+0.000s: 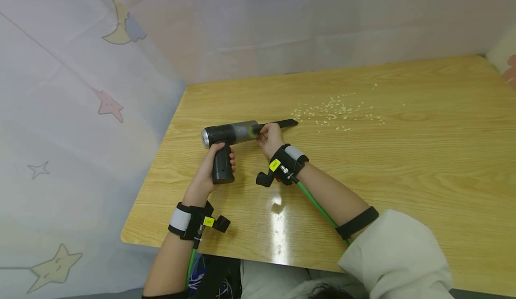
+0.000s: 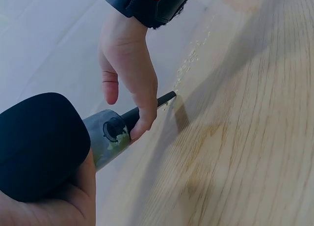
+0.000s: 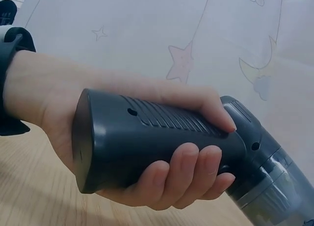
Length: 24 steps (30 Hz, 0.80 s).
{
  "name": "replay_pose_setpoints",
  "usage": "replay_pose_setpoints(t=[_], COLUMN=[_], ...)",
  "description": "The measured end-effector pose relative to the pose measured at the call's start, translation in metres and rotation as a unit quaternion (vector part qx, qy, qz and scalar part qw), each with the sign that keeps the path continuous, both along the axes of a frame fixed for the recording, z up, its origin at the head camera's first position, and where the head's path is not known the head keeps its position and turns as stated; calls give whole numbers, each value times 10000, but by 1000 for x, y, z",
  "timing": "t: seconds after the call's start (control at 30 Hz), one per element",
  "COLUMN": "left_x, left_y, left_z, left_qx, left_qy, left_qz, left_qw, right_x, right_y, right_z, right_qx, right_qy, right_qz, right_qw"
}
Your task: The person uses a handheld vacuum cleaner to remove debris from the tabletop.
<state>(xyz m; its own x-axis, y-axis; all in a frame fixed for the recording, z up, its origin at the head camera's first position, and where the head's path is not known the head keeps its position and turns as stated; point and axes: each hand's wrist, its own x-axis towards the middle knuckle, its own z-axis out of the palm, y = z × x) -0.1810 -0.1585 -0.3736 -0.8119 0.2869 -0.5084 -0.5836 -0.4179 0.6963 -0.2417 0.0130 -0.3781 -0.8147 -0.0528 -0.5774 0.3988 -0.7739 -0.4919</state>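
Observation:
A black handheld vacuum cleaner (image 1: pixel 223 164) with a clear dust cup (image 1: pixel 244 132) is held above the wooden table. My left hand (image 1: pixel 209 162) grips its handle, the fingers wrapped round one side and the thumb along the other, as the right wrist view shows of the handle (image 3: pixel 162 137). My right hand (image 1: pixel 272 141) holds the narrow black nozzle (image 1: pixel 287 123) at its base, right by the cup. In the left wrist view a bent finger of that hand (image 2: pixel 130 73) crosses the nozzle. Pale crumbs (image 1: pixel 332 110) lie scattered just beyond the nozzle tip. Greenish bits show inside the cup (image 2: pixel 100 155).
The wooden table (image 1: pixel 403 178) extends far to the right, its left edge near my left forearm. Printed cloth (image 1: pixel 250 30) hangs behind and to the left. Black bands with green cables (image 1: pixel 316 202) are strapped on both wrists.

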Motion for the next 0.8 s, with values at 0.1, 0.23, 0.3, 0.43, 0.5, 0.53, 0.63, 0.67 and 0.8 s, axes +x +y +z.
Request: replay_pose_setpoints(t=[0.1, 0.23, 0.3, 0.43, 0.5, 0.53, 0.63, 0.67, 0.8], left_x=[-2, -4, -5, -8, -10, -11, -15, -16, -20], left_y=[2, 3, 3, 4, 5, 7, 11, 12, 16], left_z=[-1, -3, -3, -3, -3, -2, -2, -1, -1], left_qx=[-62, -112, -112, -79, -79, -87, -140, -152, -193], left_qy=[56, 143, 157, 115, 104, 101, 96, 86, 41], left_qz=[33, 71, 97, 181, 215, 230, 256, 266, 305], left_qw=[10000, 9998, 9998, 9997, 9997, 9996, 9995, 9995, 9993], right_x=[-2, -4, -5, -7, -9, -10, -14, -15, -18], right_y=[1, 2, 3, 6, 7, 8, 11, 12, 15], right_z=[-2, -4, -5, -5, -6, -6, -7, -7, -7], right_qx=[-5, -77, -154, -377, -435, -457, -489, -487, -508], right_qy=[40, 145, 194, 252, 258, 262, 263, 255, 246], right_qz=[9, 84, 140, 172, 145, 124, 51, 38, 13], right_qw=[10000, 9998, 9996, 9988, 9986, 9985, 9984, 9985, 9984])
